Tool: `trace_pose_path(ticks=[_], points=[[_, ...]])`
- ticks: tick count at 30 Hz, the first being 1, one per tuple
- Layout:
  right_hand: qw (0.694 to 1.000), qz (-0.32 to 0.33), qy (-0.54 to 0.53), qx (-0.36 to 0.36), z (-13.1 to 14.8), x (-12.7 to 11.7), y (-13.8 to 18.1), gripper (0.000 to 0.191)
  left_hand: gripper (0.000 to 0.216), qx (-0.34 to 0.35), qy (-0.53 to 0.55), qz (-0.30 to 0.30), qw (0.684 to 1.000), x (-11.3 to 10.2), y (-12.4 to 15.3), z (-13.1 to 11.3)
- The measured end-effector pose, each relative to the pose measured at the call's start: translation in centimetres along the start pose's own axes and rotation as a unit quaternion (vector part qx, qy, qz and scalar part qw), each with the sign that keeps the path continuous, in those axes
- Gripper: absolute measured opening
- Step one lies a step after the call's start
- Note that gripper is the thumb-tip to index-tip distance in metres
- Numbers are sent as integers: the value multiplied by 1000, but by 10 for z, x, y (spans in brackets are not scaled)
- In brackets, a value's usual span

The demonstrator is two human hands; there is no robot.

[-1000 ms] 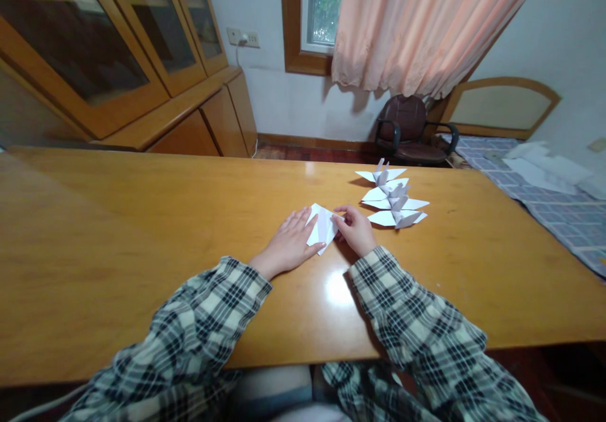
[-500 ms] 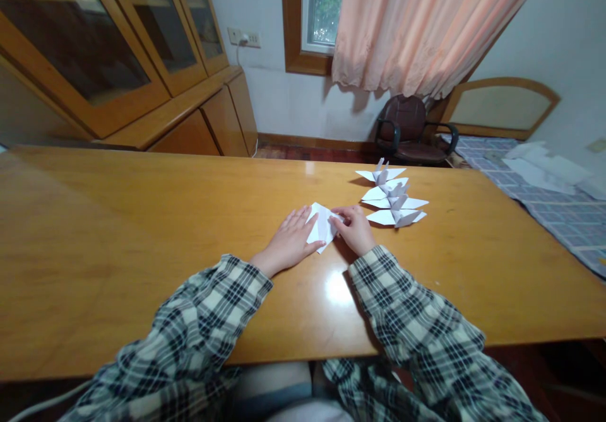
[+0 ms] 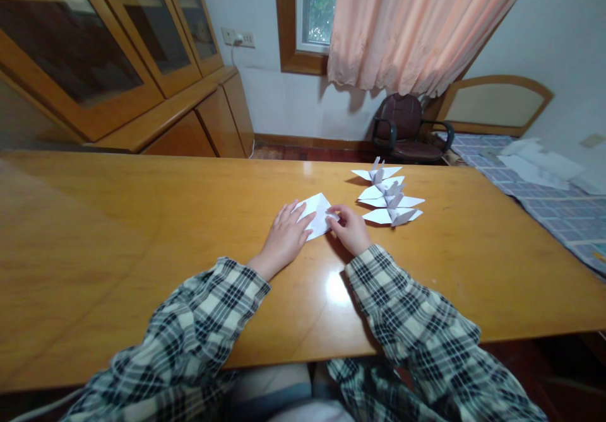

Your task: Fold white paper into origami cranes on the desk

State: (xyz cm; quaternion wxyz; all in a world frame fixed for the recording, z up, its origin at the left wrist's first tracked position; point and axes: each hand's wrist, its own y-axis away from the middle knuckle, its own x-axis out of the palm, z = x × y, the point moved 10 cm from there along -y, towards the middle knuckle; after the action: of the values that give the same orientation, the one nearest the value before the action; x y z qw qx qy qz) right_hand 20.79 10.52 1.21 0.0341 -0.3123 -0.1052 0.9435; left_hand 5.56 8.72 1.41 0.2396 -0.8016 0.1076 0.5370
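Two hands: left hand (image 3: pixel 283 238) and right hand (image 3: pixel 351 229), both on one paper (image 3: pixel 318 204).
Paper: one, white, folded, flat on the table (image 3: pixel 142 239); directly under the left fingers and reaching right to the pinch. Its near and far corners show; its left part is covered.
Left grip: none closed; palm down, fingers spread, pressing the paper just left of the pinch.
Right grip: narrow; thumb and fingertips together on the paper's right edge. Whether one layer or several lie between them, cannot tell.
Birds: several, white, folded, in a close row right of the pinch and running away beyond it; wings out, some overlapping. Exact count uncertain. The nearest wing tip is just beside the right knuckles.
Sleeves (image 3: pixel 369 283): two, plaid, loose, on the near side of the grip; cuffs at the wrists.
Chair (image 3: pixel 402 122): one, brown, beyond the birds.
Bed (image 3: pixel 584 233): one, far right of the grip, with white sheets (image 3: pixel 540 164) on it.
Fold risk: the crease could set crooked if the left hand presses too lightly and the paper turns about the pinch.
Tear risk: the edge could rip or crumple, should the right fingertips pull against the left palm's weight.
Bird risk: the nearest bird could be bent or shunted into its neighbours, should the right knuckles swing outward.
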Motion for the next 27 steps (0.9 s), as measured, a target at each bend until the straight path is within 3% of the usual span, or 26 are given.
trace_pose_path(ticks=[3, 15, 22, 27], points=[[1000, 25, 7, -2, 4, 4, 1, 17, 39, -3, 5, -15, 1000, -4, -1, 4], [992, 90, 80, -30, 16, 15, 7, 22, 32, 15, 24, -33, 999, -7, -6, 10], [982, 148, 90, -73, 26, 25, 12, 23, 38, 8, 67, 0, 998, 6, -11, 24], [984, 134, 96, -63, 21, 23, 9, 29, 37, 23, 83, 9, 996, 5, -12, 27]])
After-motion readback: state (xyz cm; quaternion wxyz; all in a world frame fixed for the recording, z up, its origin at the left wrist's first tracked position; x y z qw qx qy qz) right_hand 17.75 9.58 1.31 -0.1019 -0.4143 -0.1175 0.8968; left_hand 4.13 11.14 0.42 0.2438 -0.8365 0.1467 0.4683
